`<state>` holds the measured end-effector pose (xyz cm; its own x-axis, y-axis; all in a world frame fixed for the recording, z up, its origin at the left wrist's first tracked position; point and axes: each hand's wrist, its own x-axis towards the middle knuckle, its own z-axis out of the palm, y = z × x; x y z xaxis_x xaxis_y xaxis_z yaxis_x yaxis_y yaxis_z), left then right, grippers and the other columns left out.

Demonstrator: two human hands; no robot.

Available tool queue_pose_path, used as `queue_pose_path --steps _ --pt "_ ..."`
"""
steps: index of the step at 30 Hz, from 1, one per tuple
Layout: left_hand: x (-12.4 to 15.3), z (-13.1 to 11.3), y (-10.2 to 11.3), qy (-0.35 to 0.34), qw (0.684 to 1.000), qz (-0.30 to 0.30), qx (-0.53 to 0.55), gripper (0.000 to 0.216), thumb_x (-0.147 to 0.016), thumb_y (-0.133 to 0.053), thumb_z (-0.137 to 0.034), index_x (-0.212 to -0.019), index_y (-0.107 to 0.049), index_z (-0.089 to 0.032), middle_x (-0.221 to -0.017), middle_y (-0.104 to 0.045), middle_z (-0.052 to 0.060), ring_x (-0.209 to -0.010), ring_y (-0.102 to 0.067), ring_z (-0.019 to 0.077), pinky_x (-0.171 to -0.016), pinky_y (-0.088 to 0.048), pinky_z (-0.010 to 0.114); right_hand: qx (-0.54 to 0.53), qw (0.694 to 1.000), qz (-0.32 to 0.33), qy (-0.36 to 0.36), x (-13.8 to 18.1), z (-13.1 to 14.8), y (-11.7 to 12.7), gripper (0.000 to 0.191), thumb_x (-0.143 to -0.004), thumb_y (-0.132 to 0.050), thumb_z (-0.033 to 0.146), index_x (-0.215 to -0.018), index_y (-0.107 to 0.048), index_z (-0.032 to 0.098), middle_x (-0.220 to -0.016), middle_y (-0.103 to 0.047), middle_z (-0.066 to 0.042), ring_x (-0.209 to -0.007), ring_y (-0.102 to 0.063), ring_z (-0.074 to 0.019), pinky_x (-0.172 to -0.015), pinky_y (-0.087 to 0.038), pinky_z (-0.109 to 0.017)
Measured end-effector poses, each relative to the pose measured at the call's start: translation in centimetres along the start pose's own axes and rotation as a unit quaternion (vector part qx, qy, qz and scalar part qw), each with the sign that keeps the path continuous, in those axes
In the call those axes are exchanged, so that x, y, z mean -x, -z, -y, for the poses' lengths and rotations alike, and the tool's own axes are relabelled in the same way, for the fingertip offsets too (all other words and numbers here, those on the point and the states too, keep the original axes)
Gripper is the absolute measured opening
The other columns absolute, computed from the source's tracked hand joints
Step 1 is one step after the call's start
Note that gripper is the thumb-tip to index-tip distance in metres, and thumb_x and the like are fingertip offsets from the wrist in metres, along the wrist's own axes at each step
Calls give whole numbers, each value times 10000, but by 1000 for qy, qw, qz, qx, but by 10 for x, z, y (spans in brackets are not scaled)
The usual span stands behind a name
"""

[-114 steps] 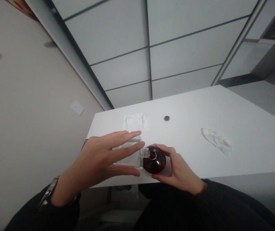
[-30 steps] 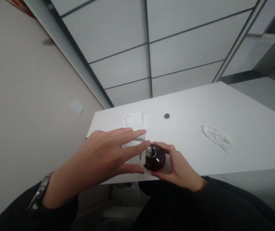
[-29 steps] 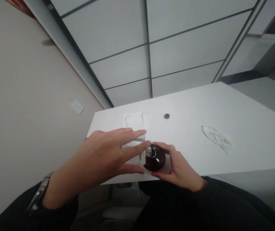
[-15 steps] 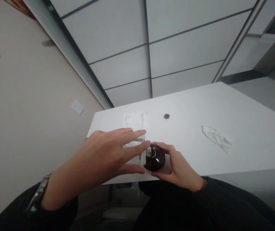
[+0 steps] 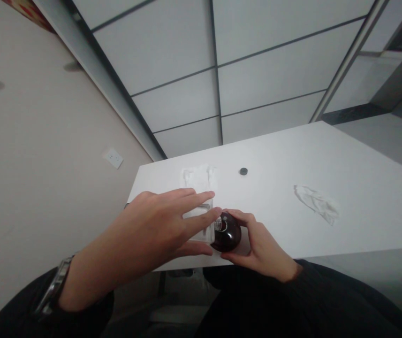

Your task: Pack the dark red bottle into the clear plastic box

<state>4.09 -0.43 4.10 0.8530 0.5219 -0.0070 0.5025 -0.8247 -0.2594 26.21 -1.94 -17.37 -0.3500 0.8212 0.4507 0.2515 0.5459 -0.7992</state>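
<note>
Left hand (image 5: 155, 225) lies over a clear bottle (image 5: 201, 224) at the near edge of the table (image 5: 362, 206), fingers spread, thumb under it; whether the grip closes on the glass I cannot tell. Bottle lies on its side. Right hand (image 5: 260, 246) pinches the dark round cap (image 5: 227, 233) at the bottle's neck. Beyond: folded tissue (image 5: 199, 177), small black disc (image 5: 244, 171). Far right: crumpled tissue (image 5: 316, 202).

I can read no text, label, brand or number on anything here; the things I hold and the table bear no legible marks.
</note>
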Motion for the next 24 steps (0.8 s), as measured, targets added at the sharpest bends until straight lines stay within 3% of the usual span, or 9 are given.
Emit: queue_pose_path --steps 8,16,24 --pt "-6 -1 3 -23 1000 -15 -14 559 -853 -871 -476 -1315 -680 -226 -1345 -754 93 -1065 -778 306 -618 -647 353 -12 1000 -1 -2 -3 4 0 792 -825 -859 405 -1473 -424 271 -1419 -655 -161 -1300 -672 -356 -1047 -580 -517" --pt "-5 -1 3 -3 1000 15 -6 527 -905 -816 -503 -1345 -670 -252 -1372 -742 79 -1102 -771 287 -676 -634 322 -15 1000 -2 1 -3 5 0 773 -827 -863 400 -1463 -439 285 -1407 -669 -138 -1270 -690 -336 -1020 -595 -499" --pt "-3 -2 2 -14 1000 0 -17 580 -877 -841 -494 -1355 -654 -224 -1361 -741 98 -1089 -766 302 -660 -624 353 -23 1000 1 -11 -4 5 1 785 -817 -873 412 -1460 -445 273 -1418 -662 -154 -1293 -677 -346 -1051 -577 -519"
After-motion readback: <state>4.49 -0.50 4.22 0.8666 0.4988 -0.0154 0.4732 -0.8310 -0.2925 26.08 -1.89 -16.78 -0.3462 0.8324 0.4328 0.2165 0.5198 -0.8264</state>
